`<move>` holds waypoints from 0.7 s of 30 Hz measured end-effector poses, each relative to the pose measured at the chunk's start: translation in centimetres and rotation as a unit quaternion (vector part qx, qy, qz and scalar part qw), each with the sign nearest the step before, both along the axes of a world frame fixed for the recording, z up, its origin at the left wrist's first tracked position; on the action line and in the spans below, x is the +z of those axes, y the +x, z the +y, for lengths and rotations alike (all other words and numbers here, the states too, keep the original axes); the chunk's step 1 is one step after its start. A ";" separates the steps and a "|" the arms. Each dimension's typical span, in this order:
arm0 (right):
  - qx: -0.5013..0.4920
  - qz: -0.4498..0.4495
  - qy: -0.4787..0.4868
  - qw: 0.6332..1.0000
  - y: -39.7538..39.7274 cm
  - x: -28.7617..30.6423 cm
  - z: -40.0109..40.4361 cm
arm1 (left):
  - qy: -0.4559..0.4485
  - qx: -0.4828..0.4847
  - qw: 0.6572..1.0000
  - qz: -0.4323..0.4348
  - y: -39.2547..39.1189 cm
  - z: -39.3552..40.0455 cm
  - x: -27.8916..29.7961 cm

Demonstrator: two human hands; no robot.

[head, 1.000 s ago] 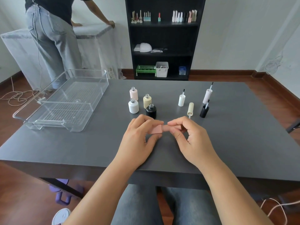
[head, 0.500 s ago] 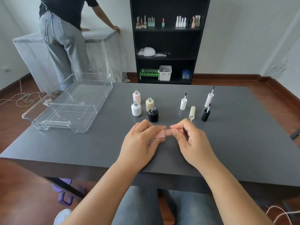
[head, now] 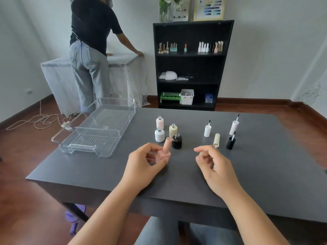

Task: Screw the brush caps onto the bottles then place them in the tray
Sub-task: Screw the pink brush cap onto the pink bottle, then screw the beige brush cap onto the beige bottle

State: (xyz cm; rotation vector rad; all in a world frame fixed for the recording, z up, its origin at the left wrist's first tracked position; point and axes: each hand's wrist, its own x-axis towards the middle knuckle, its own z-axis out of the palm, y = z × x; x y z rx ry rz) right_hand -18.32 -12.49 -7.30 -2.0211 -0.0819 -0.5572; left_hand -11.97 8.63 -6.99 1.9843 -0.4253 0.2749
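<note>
A dark grey table (head: pixel 265 174) fills the room's middle, someone busy behind it. The left hand (head: pixel 146 165) pinches the capped peach bottle (head: pixel 166 147) upright, seemingly ready for the clear tray (head: pixel 99 128) off to its left. The right hand (head: pixel 212 165) hovers beside it, fingers loosely curled, holding nothing. Four uncapped bottles stand just beyond the grip.

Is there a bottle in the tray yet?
No, the clear tray holds no bottles; four open bottles stand on the table beside it, and the left hand holds the pink one.
</note>
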 end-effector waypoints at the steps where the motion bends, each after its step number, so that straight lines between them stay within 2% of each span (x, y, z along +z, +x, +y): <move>1: -0.004 0.001 -0.001 1.000 0.0 0.0 0.0 | 0.008 0.000 1.000 0.014 0.4 0.5 0.0; 6: -0.026 0.016 0.012 0.999 0.1 -0.1 -0.3 | 0.058 0.051 0.996 0.037 2.8 3.5 0.2; 13: -0.061 0.035 0.060 0.996 0.6 0.1 -0.9 | 0.071 0.077 0.990 0.096 5.9 5.2 -0.2; 21: -0.118 0.044 0.059 0.990 0.5 0.0 -2.2 | 0.099 0.116 0.984 0.088 7.6 4.6 -0.5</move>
